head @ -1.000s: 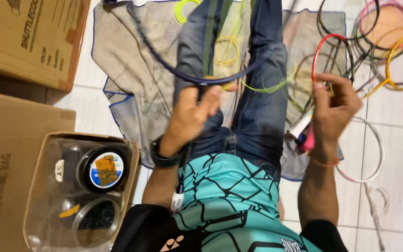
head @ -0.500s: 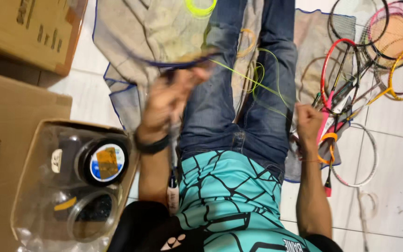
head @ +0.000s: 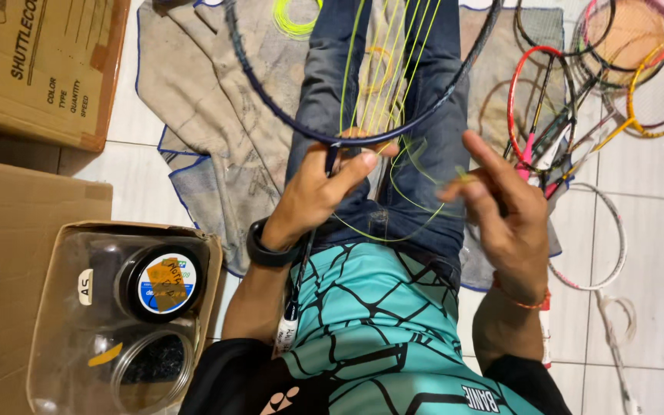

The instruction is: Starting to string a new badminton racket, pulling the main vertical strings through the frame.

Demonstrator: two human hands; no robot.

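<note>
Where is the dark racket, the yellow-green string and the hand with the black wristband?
dark racket [head: 413, 127], head view, on the frame's lower curve.
yellow-green string [head: 393, 61], head view, on an upright strand inside the frame.
left hand [head: 320, 192], head view, on its back, above the black wristband.

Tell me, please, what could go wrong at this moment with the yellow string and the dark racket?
1. The loose yellow string curls in loops between the left hand and the right hand; it may tangle or kink if pulled.
2. The left hand grips the dark racket only at the throat, so the frame might twist on the lap.
3. The pile of other rackets lies close to the right hand; the string could perhaps snag there.
</note>
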